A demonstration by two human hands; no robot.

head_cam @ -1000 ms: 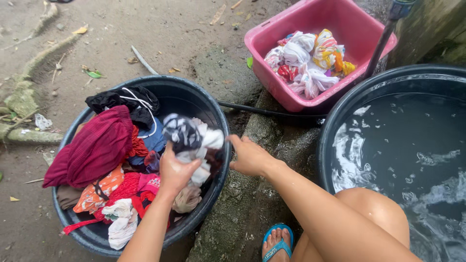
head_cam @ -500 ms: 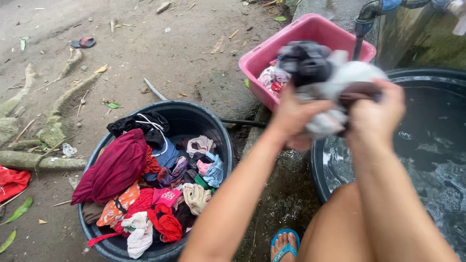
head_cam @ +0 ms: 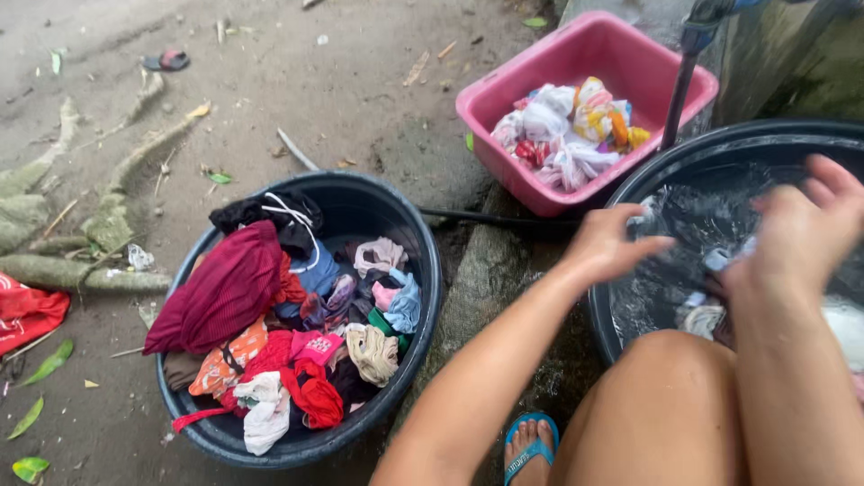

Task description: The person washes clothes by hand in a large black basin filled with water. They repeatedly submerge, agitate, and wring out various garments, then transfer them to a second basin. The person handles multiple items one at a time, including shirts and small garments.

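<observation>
My left hand [head_cam: 612, 243] hovers at the near rim of a large black water tub [head_cam: 720, 139], fingers stretched toward the water. Over the same tub, my right hand [head_cam: 801, 234] is blurred, fingers spread. A dark and white bundle of cloth [head_cam: 706, 297] lies in the splashing water just below both hands; neither hand visibly grips it. To the left stands a black basin [head_cam: 423, 270] heaped with mixed clothes, a maroon garment [head_cam: 220, 292] draped over its left side.
A pink tub [head_cam: 477, 103] with wrung clothes [head_cam: 562, 135] sits behind, a dark pipe [head_cam: 679, 90] rising beside it. My knee [head_cam: 666, 405] and blue flip-flop [head_cam: 531, 445] are at the bottom. Red cloth [head_cam: 27, 310], roots and leaves lie on the dirt at left.
Both hands lifted the dark and white bundle from the clothes basin, carried it right over the water tub, and it now lies in the water with the hands spread above it.
</observation>
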